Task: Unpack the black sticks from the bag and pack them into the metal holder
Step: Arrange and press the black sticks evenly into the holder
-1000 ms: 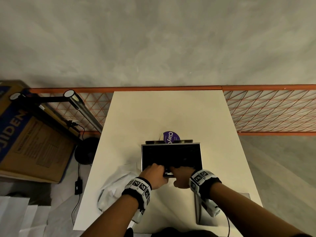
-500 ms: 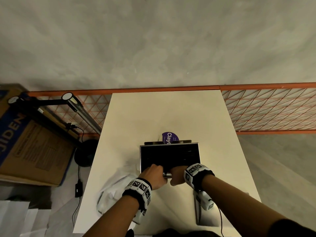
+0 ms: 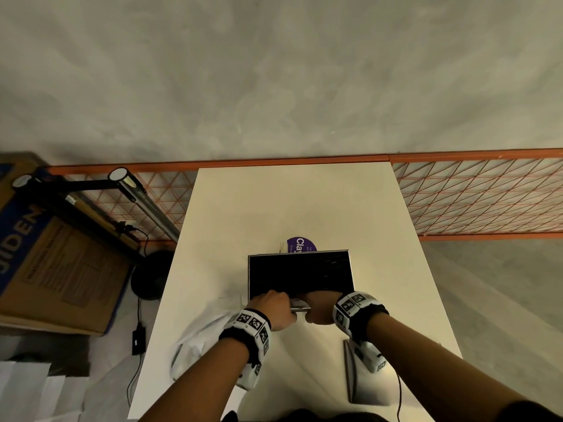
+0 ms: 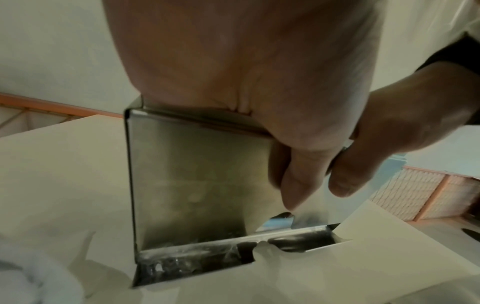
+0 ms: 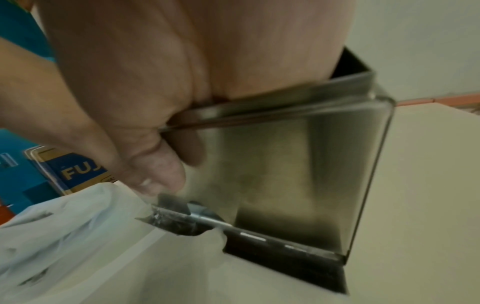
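The metal holder (image 3: pixel 351 269) stands mid-table, its open top dark with black sticks (image 3: pixel 298 274). My left hand (image 3: pixel 272 304) and right hand (image 3: pixel 318 307) sit side by side at its near rim. The fingers reach over the rim and are hidden inside, while the thumbs press the outside of the near wall. In the left wrist view my left thumb (image 4: pixel 296 185) lies on the shiny wall (image 4: pixel 197 174). The right wrist view shows my right thumb (image 5: pixel 161 174) on that wall (image 5: pixel 298 174). The crumpled white bag (image 3: pixel 198 339) lies left of my left wrist.
A purple disc labelled Clay (image 3: pixel 300 245) peeks out behind the holder. A flat metal plate (image 3: pixel 355 379) lies by my right forearm near the table's front edge. Left of the table are a cardboard box (image 3: pixel 54 269) and a black lamp stand (image 3: pixel 128 184). An orange mesh fence (image 3: pixel 487 196) runs behind.
My right wrist and forearm have swung a little left, closer to the left hand. Both hands stay on the holder's near rim, and the holder has barely moved.
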Action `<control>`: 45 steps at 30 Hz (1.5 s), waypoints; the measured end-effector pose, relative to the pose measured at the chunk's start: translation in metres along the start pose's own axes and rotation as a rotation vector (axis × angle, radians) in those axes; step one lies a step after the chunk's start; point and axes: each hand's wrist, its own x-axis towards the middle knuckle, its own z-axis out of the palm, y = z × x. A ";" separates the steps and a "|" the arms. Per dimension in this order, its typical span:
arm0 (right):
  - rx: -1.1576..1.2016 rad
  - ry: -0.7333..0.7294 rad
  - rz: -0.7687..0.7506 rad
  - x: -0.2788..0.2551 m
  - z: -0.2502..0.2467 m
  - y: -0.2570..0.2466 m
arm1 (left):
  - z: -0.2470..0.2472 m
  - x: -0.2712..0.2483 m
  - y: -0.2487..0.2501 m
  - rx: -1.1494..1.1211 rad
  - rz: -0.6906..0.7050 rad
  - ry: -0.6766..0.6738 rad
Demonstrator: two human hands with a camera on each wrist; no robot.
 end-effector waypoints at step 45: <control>-0.239 0.674 -0.141 -0.042 0.017 0.010 | 0.004 -0.007 -0.006 0.165 0.299 0.628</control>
